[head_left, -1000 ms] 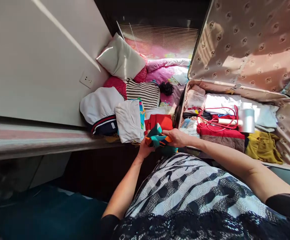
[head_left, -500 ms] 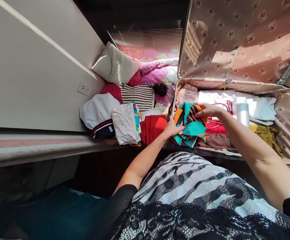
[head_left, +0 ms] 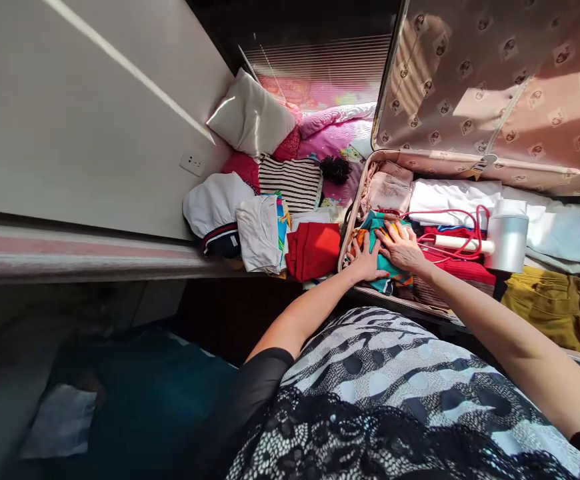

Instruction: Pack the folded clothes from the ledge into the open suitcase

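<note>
While the left hand [head_left: 367, 261] and right hand [head_left: 401, 247] lie spread on the teal garment [head_left: 383, 284], uneven pressure could ruck it into the red cord [head_left: 450, 211] beyond the right.

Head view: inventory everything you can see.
Suitcase: 1, pink inside, right
Patterned cloth: 1, teal-orange, suitcase's left end
Crumpled cloth: 1, pink, behind it
Folded cloths: several, white, suitcase's back
Canister: 1, silver, suitcase's middle
Cord: uncounted, red, left of canister
Rod: 1, white, beside canister
Folded garment: 1, mustard, suitcase's front
Square cloth: 1, red, beside suitcase
Loose garment: 1, white, left of that
Bundle: 1, white-navy, pile's left
Striped cloth: 1, black-white, pile's back
Tuft: 1, black, right of stripes
Pillow: 1, pale, by wall
Bedding: uncounted, pink, below blind
Blind: 1, pinkish, top centre
Outlet: 1, white, wall
Left hand: 1, bare, on patterned cloth
Right hand: 1, bare, same cloth
Worn garment: 1, black-white, bottom
</note>
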`<state>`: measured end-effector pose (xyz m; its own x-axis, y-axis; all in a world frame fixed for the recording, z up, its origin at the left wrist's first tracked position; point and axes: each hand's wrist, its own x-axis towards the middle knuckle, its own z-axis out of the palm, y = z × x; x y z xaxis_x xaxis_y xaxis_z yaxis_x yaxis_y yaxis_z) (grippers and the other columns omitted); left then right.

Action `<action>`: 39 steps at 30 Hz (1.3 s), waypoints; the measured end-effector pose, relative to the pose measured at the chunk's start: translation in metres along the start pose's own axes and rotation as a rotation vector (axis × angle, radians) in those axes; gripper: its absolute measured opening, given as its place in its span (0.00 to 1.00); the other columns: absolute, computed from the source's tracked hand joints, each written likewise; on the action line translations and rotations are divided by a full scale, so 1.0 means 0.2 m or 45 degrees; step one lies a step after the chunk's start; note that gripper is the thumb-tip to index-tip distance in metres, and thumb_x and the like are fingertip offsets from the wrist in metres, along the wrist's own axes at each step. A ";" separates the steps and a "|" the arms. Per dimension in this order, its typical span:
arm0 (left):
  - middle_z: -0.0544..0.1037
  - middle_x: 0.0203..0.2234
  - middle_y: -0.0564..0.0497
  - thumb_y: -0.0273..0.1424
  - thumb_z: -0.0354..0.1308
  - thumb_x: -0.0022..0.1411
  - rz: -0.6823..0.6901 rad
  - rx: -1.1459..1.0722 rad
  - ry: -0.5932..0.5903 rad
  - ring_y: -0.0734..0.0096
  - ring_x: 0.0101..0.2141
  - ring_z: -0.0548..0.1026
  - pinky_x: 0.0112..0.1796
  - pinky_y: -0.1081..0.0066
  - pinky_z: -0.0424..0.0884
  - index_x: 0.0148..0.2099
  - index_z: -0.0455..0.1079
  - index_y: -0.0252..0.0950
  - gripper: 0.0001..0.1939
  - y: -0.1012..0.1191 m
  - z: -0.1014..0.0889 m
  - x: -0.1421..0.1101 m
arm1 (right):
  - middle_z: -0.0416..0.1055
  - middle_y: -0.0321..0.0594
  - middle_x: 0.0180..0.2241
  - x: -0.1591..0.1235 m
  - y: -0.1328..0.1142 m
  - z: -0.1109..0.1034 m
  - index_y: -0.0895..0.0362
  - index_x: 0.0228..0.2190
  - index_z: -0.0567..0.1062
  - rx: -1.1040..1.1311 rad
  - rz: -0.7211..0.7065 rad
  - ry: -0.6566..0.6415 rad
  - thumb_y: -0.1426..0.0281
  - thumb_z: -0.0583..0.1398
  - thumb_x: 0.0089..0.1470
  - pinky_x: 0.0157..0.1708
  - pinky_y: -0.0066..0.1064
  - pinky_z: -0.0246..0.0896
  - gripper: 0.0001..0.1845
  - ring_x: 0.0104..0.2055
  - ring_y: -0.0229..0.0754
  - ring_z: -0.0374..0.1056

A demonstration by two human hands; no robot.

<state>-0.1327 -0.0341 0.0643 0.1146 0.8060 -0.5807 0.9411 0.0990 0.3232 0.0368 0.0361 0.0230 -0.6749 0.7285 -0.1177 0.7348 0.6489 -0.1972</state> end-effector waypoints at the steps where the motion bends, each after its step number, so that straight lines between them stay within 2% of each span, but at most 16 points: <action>1: 0.26 0.83 0.34 0.50 0.74 0.65 -0.047 -0.029 -0.061 0.15 0.79 0.36 0.70 0.24 0.57 0.87 0.36 0.39 0.66 0.00 0.03 0.04 | 0.53 0.57 0.79 0.01 0.00 0.04 0.54 0.74 0.69 0.011 0.008 -0.028 0.57 0.54 0.74 0.72 0.69 0.49 0.34 0.80 0.73 0.45; 5: 0.23 0.83 0.35 0.50 0.74 0.64 -0.102 -0.079 -0.087 0.15 0.79 0.35 0.71 0.24 0.55 0.88 0.34 0.41 0.67 -0.01 0.08 0.10 | 0.51 0.60 0.79 0.04 0.00 0.11 0.59 0.74 0.69 0.036 -0.014 -0.028 0.56 0.53 0.73 0.72 0.70 0.50 0.36 0.80 0.75 0.45; 8: 0.32 0.83 0.31 0.46 0.77 0.63 -0.002 -0.120 -0.015 0.14 0.79 0.39 0.70 0.21 0.56 0.86 0.47 0.40 0.61 -0.03 0.06 0.04 | 0.54 0.61 0.78 0.04 0.00 0.07 0.58 0.73 0.70 0.035 -0.010 0.008 0.56 0.54 0.73 0.70 0.71 0.51 0.35 0.80 0.74 0.47; 10: 0.44 0.82 0.31 0.41 0.75 0.66 0.188 -0.208 0.160 0.23 0.79 0.47 0.71 0.27 0.59 0.80 0.62 0.39 0.47 -0.08 0.04 -0.04 | 0.55 0.60 0.78 0.01 0.00 0.01 0.55 0.73 0.71 0.023 0.011 0.068 0.57 0.55 0.72 0.70 0.72 0.50 0.34 0.80 0.74 0.45; 12: 0.59 0.78 0.34 0.37 0.68 0.73 0.351 -0.354 0.449 0.40 0.77 0.60 0.73 0.42 0.65 0.71 0.73 0.38 0.28 -0.19 0.04 -0.14 | 0.53 0.60 0.78 -0.04 -0.02 -0.04 0.53 0.73 0.71 0.016 0.035 0.158 0.56 0.55 0.72 0.70 0.71 0.49 0.34 0.81 0.73 0.43; 13: 0.66 0.74 0.35 0.35 0.63 0.76 0.354 -0.421 0.607 0.49 0.74 0.67 0.72 0.50 0.68 0.68 0.76 0.38 0.21 -0.27 0.05 -0.19 | 0.52 0.60 0.79 -0.07 -0.03 -0.06 0.53 0.73 0.70 0.021 0.054 0.206 0.56 0.55 0.73 0.71 0.70 0.49 0.34 0.81 0.72 0.42; 15: 0.74 0.66 0.37 0.31 0.55 0.80 0.178 -0.462 0.829 0.59 0.67 0.75 0.69 0.59 0.72 0.65 0.77 0.37 0.18 -0.44 0.08 -0.29 | 0.51 0.62 0.78 -0.13 -0.05 -0.10 0.56 0.73 0.68 0.051 0.115 0.285 0.55 0.55 0.73 0.71 0.69 0.50 0.34 0.81 0.72 0.44; 17: 0.76 0.64 0.36 0.29 0.54 0.80 -0.050 -0.412 0.889 0.58 0.65 0.76 0.69 0.57 0.72 0.67 0.75 0.36 0.19 -0.60 0.13 -0.38 | 0.53 0.65 0.77 -0.20 -0.07 -0.12 0.57 0.73 0.66 0.093 0.187 0.324 0.55 0.55 0.73 0.69 0.70 0.52 0.35 0.79 0.73 0.47; 19: 0.74 0.67 0.34 0.26 0.58 0.76 -0.143 -0.369 0.852 0.52 0.68 0.73 0.71 0.52 0.68 0.70 0.73 0.34 0.23 -0.72 0.20 -0.44 | 0.55 0.65 0.75 -0.25 -0.09 -0.13 0.56 0.73 0.66 0.128 0.231 0.334 0.56 0.56 0.71 0.67 0.71 0.55 0.35 0.77 0.73 0.50; 22: 0.66 0.75 0.32 0.23 0.64 0.70 -0.116 -0.275 0.700 0.47 0.75 0.64 0.75 0.47 0.60 0.74 0.70 0.31 0.32 -0.81 0.29 -0.43 | 0.59 0.65 0.73 -0.26 -0.13 -0.13 0.56 0.71 0.66 0.169 0.222 0.355 0.56 0.57 0.70 0.65 0.71 0.59 0.35 0.73 0.72 0.56; 26: 0.52 0.81 0.31 0.24 0.63 0.70 -0.082 0.024 0.375 0.44 0.80 0.51 0.77 0.44 0.54 0.82 0.59 0.31 0.41 -0.89 0.35 -0.29 | 0.62 0.64 0.70 -0.21 -0.20 -0.12 0.56 0.69 0.69 0.211 0.151 0.383 0.58 0.58 0.68 0.66 0.69 0.59 0.32 0.70 0.69 0.59; 29: 0.52 0.81 0.31 0.22 0.55 0.74 -0.019 0.104 0.306 0.46 0.81 0.51 0.77 0.47 0.52 0.82 0.58 0.31 0.37 -0.93 0.36 -0.18 | 0.62 0.62 0.70 -0.16 -0.25 -0.13 0.56 0.68 0.70 0.228 0.143 0.373 0.60 0.57 0.67 0.67 0.67 0.59 0.31 0.69 0.67 0.60; 31: 0.51 0.81 0.29 0.24 0.56 0.76 -0.004 0.151 0.279 0.43 0.81 0.50 0.76 0.45 0.53 0.83 0.55 0.31 0.38 -0.94 0.37 -0.13 | 0.62 0.62 0.70 -0.14 -0.28 -0.14 0.55 0.67 0.71 0.250 0.150 0.358 0.61 0.58 0.66 0.68 0.66 0.59 0.31 0.70 0.66 0.60; 35: 0.45 0.82 0.26 0.34 0.71 0.68 -0.019 0.210 0.247 0.29 0.80 0.45 0.73 0.29 0.52 0.86 0.49 0.41 0.53 -0.89 0.38 -0.08 | 0.64 0.62 0.68 -0.13 -0.30 -0.12 0.55 0.66 0.71 0.319 0.143 0.323 0.61 0.58 0.65 0.68 0.66 0.60 0.31 0.70 0.67 0.60; 37: 0.46 0.82 0.29 0.34 0.68 0.70 -0.065 0.174 0.268 0.28 0.80 0.46 0.71 0.25 0.52 0.85 0.51 0.46 0.49 -0.84 0.38 -0.05 | 0.64 0.62 0.68 -0.14 -0.30 -0.11 0.55 0.66 0.72 0.338 0.153 0.311 0.60 0.58 0.65 0.67 0.66 0.60 0.31 0.70 0.66 0.61; 39: 0.51 0.81 0.31 0.28 0.61 0.73 -0.127 0.079 0.310 0.31 0.80 0.48 0.71 0.24 0.52 0.84 0.55 0.47 0.42 -0.81 0.37 -0.04 | 0.65 0.61 0.67 -0.14 -0.30 -0.10 0.54 0.65 0.72 0.344 0.172 0.302 0.60 0.58 0.64 0.67 0.65 0.61 0.31 0.70 0.66 0.61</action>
<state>-0.2617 -0.0994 -0.0397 -0.0521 0.9114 -0.4083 0.9625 0.1549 0.2228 0.0134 -0.0191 0.0576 -0.5157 0.8545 0.0624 0.7503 0.4856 -0.4486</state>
